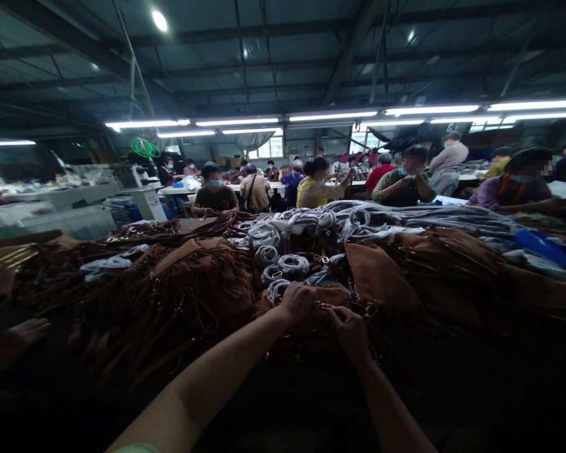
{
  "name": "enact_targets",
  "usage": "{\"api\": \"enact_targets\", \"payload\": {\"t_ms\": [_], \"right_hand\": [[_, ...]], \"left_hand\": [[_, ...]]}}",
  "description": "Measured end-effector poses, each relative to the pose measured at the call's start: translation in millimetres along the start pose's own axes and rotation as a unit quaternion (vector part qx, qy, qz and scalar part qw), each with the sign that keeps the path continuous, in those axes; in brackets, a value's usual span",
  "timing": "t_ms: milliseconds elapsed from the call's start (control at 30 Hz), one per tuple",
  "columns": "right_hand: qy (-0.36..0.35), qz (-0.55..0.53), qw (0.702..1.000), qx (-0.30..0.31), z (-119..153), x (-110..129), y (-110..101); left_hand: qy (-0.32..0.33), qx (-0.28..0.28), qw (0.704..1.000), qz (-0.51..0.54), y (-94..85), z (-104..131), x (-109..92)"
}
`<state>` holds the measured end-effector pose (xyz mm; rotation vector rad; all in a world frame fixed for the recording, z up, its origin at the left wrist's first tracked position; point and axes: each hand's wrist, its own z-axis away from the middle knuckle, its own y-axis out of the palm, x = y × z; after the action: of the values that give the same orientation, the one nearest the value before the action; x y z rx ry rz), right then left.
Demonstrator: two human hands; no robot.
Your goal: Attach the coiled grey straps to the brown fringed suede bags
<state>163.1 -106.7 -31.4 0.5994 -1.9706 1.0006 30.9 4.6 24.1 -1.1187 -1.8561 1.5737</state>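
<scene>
A brown fringed bag (332, 296) lies in front of me, with a gold metal clasp (324, 306) near its upper edge. My left hand (298, 301) is closed at the bag's left side, its fingers curled and partly hidden. From the right, my right hand (351, 328) pinches the clasp's end between thumb and fingers. Just beyond my left hand sits a wrapped strap coil (277, 290) in pale covering. Another gold ring (371, 309) shows right of my right hand. The bag's lower part is lost in shadow.
Brown fringed bags (202, 270) pile up on the left, and a brown bag flap (377, 274) stands on the right. Wrapped straps (321, 220) heap behind. Another person's hand (28, 330) reaches in at far left. Several people sit across the table.
</scene>
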Motion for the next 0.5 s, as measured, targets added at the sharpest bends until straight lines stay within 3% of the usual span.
{"api": "enact_targets", "payload": {"t_ms": [100,267,500], "right_hand": [[0.012,0.009,1.000,0.013,-1,1,0],[0.019,0.019,0.999,0.024,-4,2,0],[0.021,0.004,1.000,0.021,-6,0,1]], "left_hand": [[-0.008,-0.010,1.000,0.024,1.0,2,0],[0.032,-0.035,0.996,0.081,0.6,7,-5],[0.077,-0.068,0.991,0.085,4.4,15,-12]]}}
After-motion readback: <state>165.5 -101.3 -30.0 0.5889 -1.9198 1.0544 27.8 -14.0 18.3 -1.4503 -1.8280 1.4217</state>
